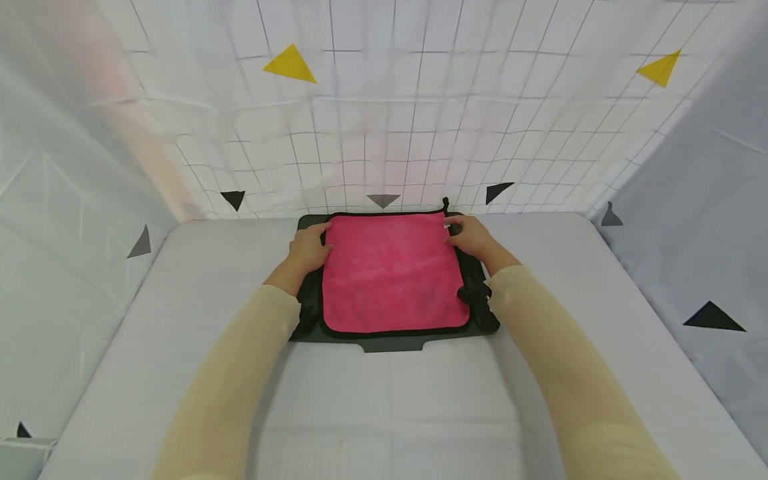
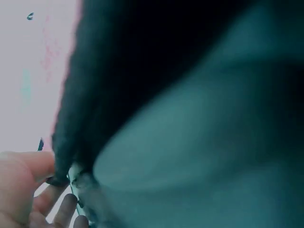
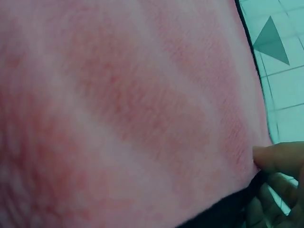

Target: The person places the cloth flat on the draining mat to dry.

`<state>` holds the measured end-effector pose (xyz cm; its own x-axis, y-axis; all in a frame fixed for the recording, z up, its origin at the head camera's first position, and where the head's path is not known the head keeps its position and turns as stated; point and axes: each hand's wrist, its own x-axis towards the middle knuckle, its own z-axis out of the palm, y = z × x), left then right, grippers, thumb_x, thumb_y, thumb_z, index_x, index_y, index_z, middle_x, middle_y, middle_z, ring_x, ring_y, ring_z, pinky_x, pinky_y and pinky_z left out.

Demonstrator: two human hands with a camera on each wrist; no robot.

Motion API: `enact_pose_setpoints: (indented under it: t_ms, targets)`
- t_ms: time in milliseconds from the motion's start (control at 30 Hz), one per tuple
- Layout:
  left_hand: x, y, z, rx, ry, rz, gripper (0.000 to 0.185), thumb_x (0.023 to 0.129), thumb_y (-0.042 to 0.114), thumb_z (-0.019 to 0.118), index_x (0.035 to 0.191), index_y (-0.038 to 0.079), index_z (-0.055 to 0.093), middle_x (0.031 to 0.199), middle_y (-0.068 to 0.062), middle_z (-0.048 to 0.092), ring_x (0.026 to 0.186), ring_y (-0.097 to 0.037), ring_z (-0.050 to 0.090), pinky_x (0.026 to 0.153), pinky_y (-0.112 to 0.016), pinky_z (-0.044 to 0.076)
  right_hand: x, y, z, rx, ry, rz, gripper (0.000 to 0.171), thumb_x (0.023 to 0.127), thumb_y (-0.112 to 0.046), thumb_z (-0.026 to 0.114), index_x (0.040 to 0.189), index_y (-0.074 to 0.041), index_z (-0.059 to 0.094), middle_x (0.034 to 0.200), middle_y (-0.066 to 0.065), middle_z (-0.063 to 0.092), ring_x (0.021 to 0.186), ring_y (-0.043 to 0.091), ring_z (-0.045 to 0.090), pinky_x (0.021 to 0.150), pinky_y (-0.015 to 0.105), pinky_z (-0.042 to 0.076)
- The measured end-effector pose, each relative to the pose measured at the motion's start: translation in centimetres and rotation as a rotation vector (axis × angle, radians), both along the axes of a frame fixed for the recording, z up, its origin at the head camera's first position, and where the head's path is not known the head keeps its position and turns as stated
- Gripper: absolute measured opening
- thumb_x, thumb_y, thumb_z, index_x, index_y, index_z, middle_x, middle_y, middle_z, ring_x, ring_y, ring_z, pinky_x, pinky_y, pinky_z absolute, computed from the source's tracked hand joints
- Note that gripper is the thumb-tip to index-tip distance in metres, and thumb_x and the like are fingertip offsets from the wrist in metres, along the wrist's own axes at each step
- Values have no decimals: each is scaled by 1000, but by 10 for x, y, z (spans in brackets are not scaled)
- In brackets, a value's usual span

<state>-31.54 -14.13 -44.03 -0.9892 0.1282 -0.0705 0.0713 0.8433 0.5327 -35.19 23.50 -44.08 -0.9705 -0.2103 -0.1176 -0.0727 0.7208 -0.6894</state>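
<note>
A pink cloth (image 1: 393,273) with a black border lies spread over a dark grey board (image 1: 393,343) in the head view. At its upper left edge my left hand (image 1: 309,248) pinches the border, and the left wrist view shows the thumb and fingers (image 2: 43,164) at the dark hem. My right hand (image 1: 471,235) pinches the cloth near its upper right corner. In the right wrist view the thumb (image 3: 275,156) lies on the pink pile, with the other fingers curled underneath. A small black loop (image 1: 446,203) sticks up at that corner.
The board rests on a white-covered table (image 1: 390,413). Behind it rises a white sheet with a grid (image 1: 372,120), marked with yellow triangles (image 1: 291,65) and dark ones. Pale sheets flank both sides. A dark lump (image 1: 475,294) sits beside the right cuff.
</note>
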Motion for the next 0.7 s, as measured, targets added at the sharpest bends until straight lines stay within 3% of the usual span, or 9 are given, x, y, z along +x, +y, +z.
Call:
enact_pose_setpoints:
  t_ms: [100, 233, 467, 567, 700]
  targets:
    - [3, 0, 2, -34, -5, -15, 53, 102, 23, 56, 152, 11, 44, 156, -16, 39, 140, -46, 34, 107, -62, 33, 3, -3, 5, 76, 36, 35, 53, 92, -10, 64, 142, 2, 52, 142, 25, 51, 130, 36, 46, 109, 48, 36]
    - [13, 0, 11, -87, 29, -56, 49, 103, 28, 54, 149, 12, 49, 158, -17, 34, 141, -48, 32, 104, -65, 33, 16, -10, 18, 169, 96, 102, 47, 96, -13, 61, 140, 3, 54, 142, 26, 49, 127, 40, 47, 106, 52, 38]
    - [49, 9, 34, -129, 118, -231, 46, 102, 27, 58, 145, 12, 54, 155, -14, 41, 140, -44, 32, 104, -67, 32, 44, -24, 34, 203, 197, 272, 43, 98, -15, 62, 137, 3, 57, 141, 25, 50, 134, 42, 43, 109, 55, 37]
    - [64, 16, 35, -164, 107, -326, 48, 101, 29, 61, 145, 12, 53, 153, -12, 44, 141, -41, 33, 104, -65, 32, 57, -28, 31, 222, 243, 352, 41, 97, -14, 64, 135, 2, 59, 138, 22, 54, 136, 42, 42, 110, 55, 36]
    - [74, 30, 25, -224, 56, -431, 53, 101, 36, 60, 149, 16, 50, 155, -9, 42, 143, -37, 30, 107, -62, 31, 73, -40, 24, 281, 272, 454, 44, 97, -18, 67, 137, -2, 59, 140, 18, 54, 136, 38, 42, 113, 53, 34]
